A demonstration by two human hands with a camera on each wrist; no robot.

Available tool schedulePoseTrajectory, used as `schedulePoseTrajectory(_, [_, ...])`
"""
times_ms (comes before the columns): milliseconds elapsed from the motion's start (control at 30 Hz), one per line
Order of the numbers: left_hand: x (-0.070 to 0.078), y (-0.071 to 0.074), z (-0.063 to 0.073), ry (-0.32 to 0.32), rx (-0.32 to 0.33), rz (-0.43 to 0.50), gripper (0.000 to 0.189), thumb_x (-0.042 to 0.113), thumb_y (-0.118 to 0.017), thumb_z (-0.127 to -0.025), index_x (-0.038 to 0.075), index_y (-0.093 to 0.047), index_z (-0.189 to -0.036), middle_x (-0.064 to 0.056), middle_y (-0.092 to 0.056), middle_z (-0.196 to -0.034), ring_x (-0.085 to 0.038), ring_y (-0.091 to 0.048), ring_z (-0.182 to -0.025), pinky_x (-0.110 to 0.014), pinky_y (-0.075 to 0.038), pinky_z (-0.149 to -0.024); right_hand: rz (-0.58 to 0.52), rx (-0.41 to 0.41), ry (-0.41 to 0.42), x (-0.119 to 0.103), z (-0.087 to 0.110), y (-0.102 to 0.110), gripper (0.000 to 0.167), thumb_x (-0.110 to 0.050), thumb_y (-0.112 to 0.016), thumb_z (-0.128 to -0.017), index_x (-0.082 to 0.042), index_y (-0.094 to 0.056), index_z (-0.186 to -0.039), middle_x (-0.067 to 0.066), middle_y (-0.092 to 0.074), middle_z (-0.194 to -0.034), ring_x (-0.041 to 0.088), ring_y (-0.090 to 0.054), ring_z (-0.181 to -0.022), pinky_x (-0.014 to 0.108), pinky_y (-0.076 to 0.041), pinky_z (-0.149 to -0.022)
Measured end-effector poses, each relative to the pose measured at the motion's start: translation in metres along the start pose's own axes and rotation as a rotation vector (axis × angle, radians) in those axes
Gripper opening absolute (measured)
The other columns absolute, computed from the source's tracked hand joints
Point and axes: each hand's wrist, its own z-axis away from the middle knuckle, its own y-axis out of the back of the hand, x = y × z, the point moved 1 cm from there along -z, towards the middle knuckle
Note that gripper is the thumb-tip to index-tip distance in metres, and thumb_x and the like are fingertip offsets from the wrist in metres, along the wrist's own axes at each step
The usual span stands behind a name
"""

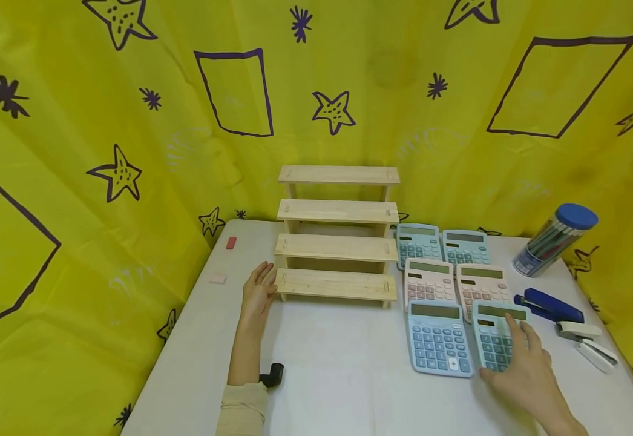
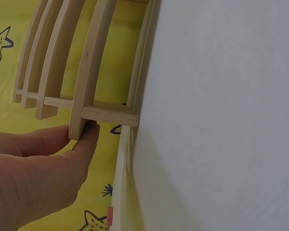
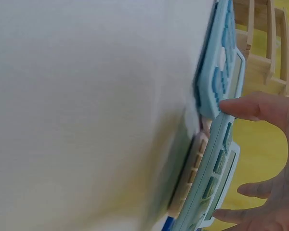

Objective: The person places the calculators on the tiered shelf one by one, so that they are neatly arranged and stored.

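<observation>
A four-step wooden stand [image 1: 336, 247] is at the back middle of the table. My left hand [image 1: 255, 297] pinches the left end of its lowest board [image 2: 84, 91] between thumb and fingers. My right hand [image 1: 529, 372] holds a green calculator [image 1: 495, 345], thumb [image 3: 241, 107] at its left edge and other fingers spread over its face and far side. The green calculator overlaps the lower part of a pink calculator [image 1: 482, 281]. To its left lies a blue calculator [image 1: 439, 339]. The right-hand fingers' contact with the far edge is hidden.
Behind are another pink calculator [image 1: 429, 281] and two blue-green calculators [image 1: 417, 242]. On the right are a pencil tub [image 1: 553, 242], a blue stapler [image 1: 551, 306] and white staplers [image 1: 580, 330]. A red eraser [image 1: 231, 243] and a pink eraser [image 1: 217, 278] lie left. Yellow curtains surround the table.
</observation>
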Motion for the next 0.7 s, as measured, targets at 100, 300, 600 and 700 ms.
schedulePoseTrajectory(100, [-0.001, 0.001, 0.0, -0.009, -0.006, 0.004, 0.074, -0.019, -0.043, -0.094, 0.002, -0.026, -0.163, -0.015, -0.032, -0.166, -0.031, -0.033, -0.153, -0.034, -0.04, -0.106, -0.004, 0.03, 0.029, -0.004, -0.001, 0.006, 0.135, -0.029, -0.089, -0.07, 0.002, 0.003, -0.163, 0.048, 0.002, -0.156, 0.075, -0.025, -0.121, 0.086, -0.032, -0.091])
schedulePoseTrajectory(300, [0.0, 0.002, -0.001, -0.011, -0.01, 0.011, 0.076, -0.02, -0.045, -0.092, 0.002, -0.027, -0.163, -0.015, -0.033, -0.166, -0.031, -0.035, -0.152, -0.026, -0.045, -0.096, -0.026, 0.096, 0.126, -0.023, -0.007, 0.021, 0.133, -0.024, -0.091, -0.069, 0.001, -0.002, -0.165, 0.047, -0.005, -0.157, 0.075, -0.027, -0.125, 0.087, -0.029, -0.092])
schedulePoseTrajectory(600, [0.0, 0.002, 0.0, 0.0, -0.015, 0.026, 0.076, -0.023, -0.044, -0.092, 0.0, -0.027, -0.162, -0.017, -0.033, -0.166, -0.033, -0.035, -0.152, -0.027, -0.044, -0.096, -0.06, 0.155, 0.223, -0.065, -0.019, 0.042, 0.13, -0.022, -0.092, -0.07, -0.001, -0.007, -0.166, 0.044, -0.006, -0.161, 0.074, -0.023, -0.132, 0.088, -0.028, -0.093])
schedulePoseTrajectory(700, [0.001, 0.002, 0.0, 0.001, -0.017, 0.026, 0.076, -0.022, -0.044, -0.092, 0.001, -0.028, -0.162, -0.015, -0.034, -0.165, -0.031, -0.035, -0.152, -0.029, -0.042, -0.1, -0.073, 0.15, 0.251, -0.081, -0.025, 0.048, 0.129, -0.023, -0.092, -0.071, -0.003, -0.008, -0.166, 0.043, -0.004, -0.162, 0.075, -0.025, -0.131, 0.088, -0.031, -0.088])
